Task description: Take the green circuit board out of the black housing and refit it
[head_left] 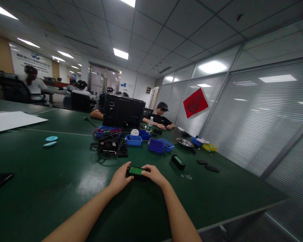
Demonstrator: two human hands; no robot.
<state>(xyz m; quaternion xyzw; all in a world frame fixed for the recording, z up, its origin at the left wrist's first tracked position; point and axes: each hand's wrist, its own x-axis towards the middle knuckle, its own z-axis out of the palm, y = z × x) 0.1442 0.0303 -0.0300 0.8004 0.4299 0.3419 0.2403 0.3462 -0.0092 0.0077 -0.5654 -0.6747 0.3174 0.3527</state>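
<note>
Both of my hands hold a small black device with a green circuit board showing on top, just above the dark green table. My left hand grips its left end with the fingers curled round it. My right hand grips the right end, fingers closed on it. A second small black and green module lies on the table to the right of my hands. Two tiny clear parts lie near it.
Behind my hands lie a black device with tangled cables, several blue bins, a metal bowl, a yellow tray and a black computer case. A seated person works beyond. The table edge runs at right.
</note>
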